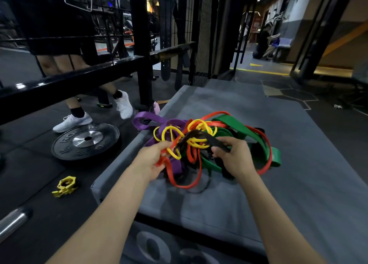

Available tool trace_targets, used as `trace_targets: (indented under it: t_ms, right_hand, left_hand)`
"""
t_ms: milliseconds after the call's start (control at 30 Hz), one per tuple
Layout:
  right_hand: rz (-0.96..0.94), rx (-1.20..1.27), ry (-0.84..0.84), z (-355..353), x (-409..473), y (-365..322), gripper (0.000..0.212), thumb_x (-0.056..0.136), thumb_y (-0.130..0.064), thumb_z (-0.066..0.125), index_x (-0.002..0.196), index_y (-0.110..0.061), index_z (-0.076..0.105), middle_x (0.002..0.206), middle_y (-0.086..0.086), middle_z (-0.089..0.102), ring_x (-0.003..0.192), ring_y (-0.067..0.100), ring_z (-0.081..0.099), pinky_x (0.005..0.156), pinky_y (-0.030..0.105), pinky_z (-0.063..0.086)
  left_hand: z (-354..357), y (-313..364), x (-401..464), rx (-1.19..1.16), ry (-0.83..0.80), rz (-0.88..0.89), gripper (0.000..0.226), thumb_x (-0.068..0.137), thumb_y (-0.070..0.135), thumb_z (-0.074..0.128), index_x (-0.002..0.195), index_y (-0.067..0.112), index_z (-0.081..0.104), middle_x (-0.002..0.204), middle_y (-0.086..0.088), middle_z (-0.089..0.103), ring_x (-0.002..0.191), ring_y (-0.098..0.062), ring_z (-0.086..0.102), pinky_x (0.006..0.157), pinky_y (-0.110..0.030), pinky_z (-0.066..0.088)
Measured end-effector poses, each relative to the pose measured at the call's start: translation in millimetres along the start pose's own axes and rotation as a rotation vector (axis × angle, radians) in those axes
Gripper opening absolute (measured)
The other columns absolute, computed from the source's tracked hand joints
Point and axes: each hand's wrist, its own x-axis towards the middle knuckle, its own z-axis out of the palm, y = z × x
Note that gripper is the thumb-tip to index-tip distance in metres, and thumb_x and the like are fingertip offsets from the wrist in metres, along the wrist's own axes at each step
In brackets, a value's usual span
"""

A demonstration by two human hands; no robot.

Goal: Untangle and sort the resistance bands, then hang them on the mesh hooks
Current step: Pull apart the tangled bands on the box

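A tangled heap of resistance bands lies on a grey padded box. In the knot I see thin yellow bands, red bands, a wide green band, a purple band hanging over the box's left edge, and a black band. My left hand grips red and yellow strands at the heap's left side. My right hand pinches the black band at the heap's middle. The black mesh panel stands upright behind the box; no hooks on it are visible.
A black weight plate and a yellow barbell collar lie on the dark floor at left, with a steel bar end near the corner. A black rack beam crosses there. A person's legs in white shoes stand beyond it.
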Motion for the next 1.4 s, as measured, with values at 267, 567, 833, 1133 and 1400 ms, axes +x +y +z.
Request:
trace_targets:
  t_ms: [267, 567, 833, 1133, 1400]
  right_hand:
    - [-0.014, -0.096, -0.105, -6.6, -9.2, -2.9, 0.033, 0.079, -0.013, 0.073, 0.111, -0.014, 0.069, 0.097, -0.004, 0.069, 0.095, 0.007, 0.060, 0.084, 0.019, 0.044]
    - [-0.059, -0.120, -0.324, -13.4, 13.5, -29.6, 0.025, 0.084, -0.031, 0.067, 0.061, -0.022, 0.063, 0.049, -0.011, 0.043, 0.048, 0.000, 0.038, 0.050, 0.013, 0.030]
    - [0.298, 0.007, -0.208, 23.9, 61.9, -10.1, 0.058, 0.069, -0.041, 0.075, 0.112, -0.005, 0.060, 0.105, 0.009, 0.066, 0.097, 0.024, 0.062, 0.083, 0.032, 0.050]
    - [0.159, -0.092, -0.048, -0.3, 53.8, -7.9, 0.033, 0.081, -0.016, 0.068, 0.052, -0.015, 0.052, 0.049, -0.006, 0.042, 0.050, 0.010, 0.040, 0.050, 0.024, 0.030]
    - [0.253, 0.397, -0.238, -44.0, 30.6, -25.4, 0.014, 0.092, -0.003, 0.051, 0.085, -0.009, 0.061, 0.053, 0.002, 0.037, 0.043, 0.008, 0.033, 0.037, 0.013, 0.029]
  left_hand:
    - [-0.5, 24.8, -16.0, 0.021, -0.140, 0.057, 0.017, 0.091, 0.004, 0.050, 0.086, 0.010, 0.065, 0.061, 0.002, 0.067, 0.060, -0.008, 0.057, 0.055, -0.017, 0.040]
    - [22.8, 67.4, -30.8, 0.173, -0.255, 0.329, 0.018, 0.093, 0.000, 0.046, 0.094, 0.008, 0.062, 0.069, -0.004, 0.058, 0.049, -0.008, 0.051, 0.039, -0.012, 0.037]
    - [18.1, 78.4, -19.6, 0.241, -0.241, 0.338, 0.019, 0.092, 0.002, 0.048, 0.104, 0.003, 0.063, 0.083, -0.011, 0.064, 0.071, -0.021, 0.060, 0.063, -0.029, 0.051]
    - [-2.1, 72.7, -18.2, 0.147, -0.228, 0.324, 0.018, 0.092, -0.001, 0.046, 0.096, 0.004, 0.063, 0.066, 0.000, 0.067, 0.055, -0.008, 0.062, 0.049, -0.017, 0.049]
    - [16.0, 55.9, -25.8, 0.158, -0.254, 0.276, 0.021, 0.093, 0.002, 0.047, 0.091, 0.013, 0.064, 0.073, 0.006, 0.071, 0.071, -0.004, 0.067, 0.061, -0.016, 0.048]
